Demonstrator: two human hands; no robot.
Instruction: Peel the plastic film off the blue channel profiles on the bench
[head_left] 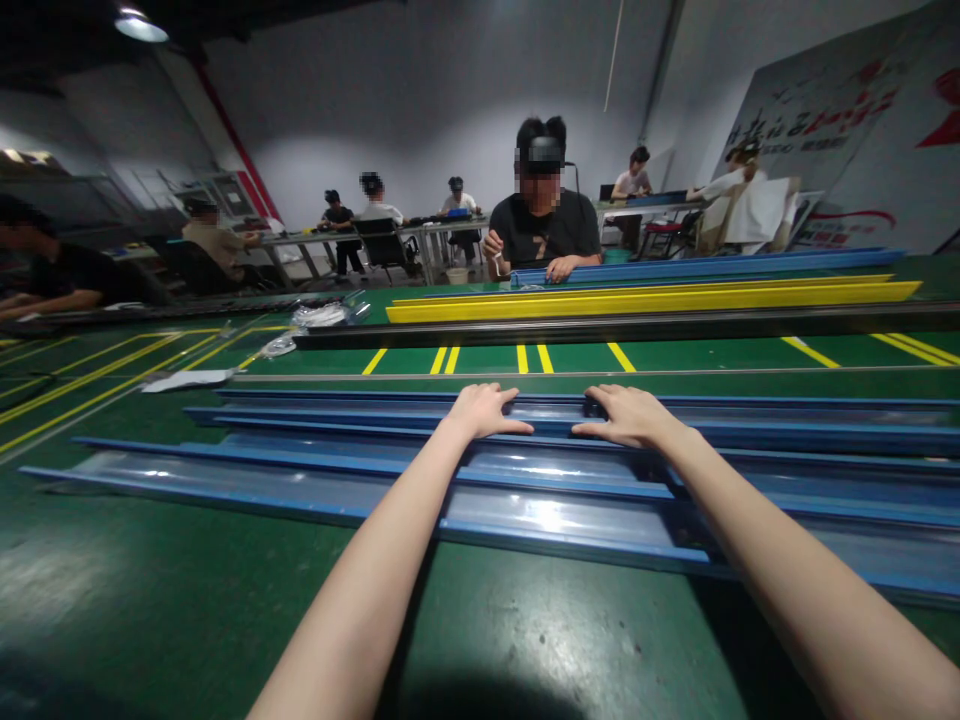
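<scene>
Several long blue plastic channels (pixel 300 500) with clear, shiny inner faces lie side by side across the green table in front of me. My left hand (pixel 484 412) spans the farthest blue channel (pixel 551 411), thumb at its near edge and fingers over its far edge. A short way to the right, my right hand (pixel 630 415) grips the same channel in a like manner, thumb pointing inward. A small dark part shows beside the right fingers; its kind is unclear. My forearms cross above the nearer channels and hide parts of them.
Beyond lie a black strip (pixel 600 328), yellow strips (pixel 652 298) and another blue strip (pixel 720 262). Clear plastic bags (pixel 322 314) and white paper (pixel 187 380) sit at left. A co-worker (pixel 546 225) sits opposite, hands at the blue strip. Yellow tape lines mark the green table (pixel 562 620).
</scene>
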